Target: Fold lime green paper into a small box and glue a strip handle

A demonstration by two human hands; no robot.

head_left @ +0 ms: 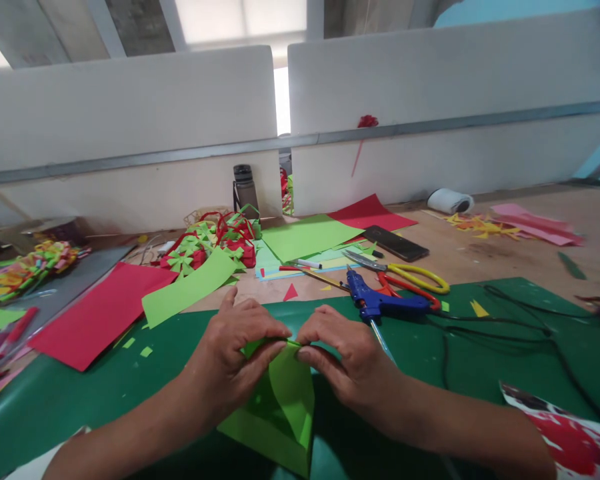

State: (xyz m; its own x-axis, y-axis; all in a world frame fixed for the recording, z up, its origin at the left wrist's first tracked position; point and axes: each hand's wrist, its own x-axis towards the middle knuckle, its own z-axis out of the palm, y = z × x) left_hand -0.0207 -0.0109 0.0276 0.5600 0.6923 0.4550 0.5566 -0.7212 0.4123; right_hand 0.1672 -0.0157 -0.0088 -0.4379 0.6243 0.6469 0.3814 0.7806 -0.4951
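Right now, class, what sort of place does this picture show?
Probably a paper-craft workspace: the left hand and right hand pinch bent green paper, with a blue glue gun and yellow-handled scissors beyond.

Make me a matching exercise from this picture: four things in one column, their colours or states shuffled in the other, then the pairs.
1. Nearest green paper
2. Glue gun
3. Phone
4. Bottle

A. standing upright
B. blue
C. pinched by the left hand and right hand
D. black, lying flat

Pairs: 1-C, 2-B, 3-D, 4-A
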